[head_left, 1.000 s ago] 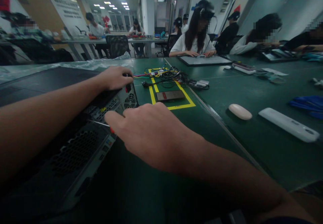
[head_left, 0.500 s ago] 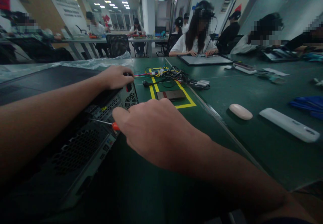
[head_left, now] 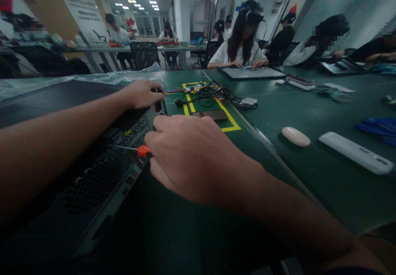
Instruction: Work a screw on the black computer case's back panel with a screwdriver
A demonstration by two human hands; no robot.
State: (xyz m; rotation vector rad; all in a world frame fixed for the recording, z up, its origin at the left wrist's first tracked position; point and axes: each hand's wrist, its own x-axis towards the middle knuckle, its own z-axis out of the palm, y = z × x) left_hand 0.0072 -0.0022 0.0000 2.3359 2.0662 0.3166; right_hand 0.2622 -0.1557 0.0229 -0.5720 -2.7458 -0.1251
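A dark computer case (head_left: 93,184) lies at the left, its rear panel with vents, ports and a fan grille facing me. My left hand (head_left: 144,94) grips the case's far rear corner, fingers curled over the edge. In my right hand (head_left: 192,155) is a screwdriver (head_left: 142,150) with an orange handle, held in closed fingers. Its thin shaft points left to the case's rear panel, near a small yellow label. The tip fades into the dark panel, so I cannot tell what it touches.
Beyond the case are tangled cables (head_left: 216,91), yellow tape marks (head_left: 230,129) and a flat brown box (head_left: 213,115). To the right lie a pale oval object (head_left: 295,136), a long white device (head_left: 355,152) and blue cloth (head_left: 379,129). Co-workers (head_left: 244,39) sit across the green table.
My right hand has shifted slightly and turned on the screwdriver, exposing more of the orange handle. My left hand and the case have stayed put.
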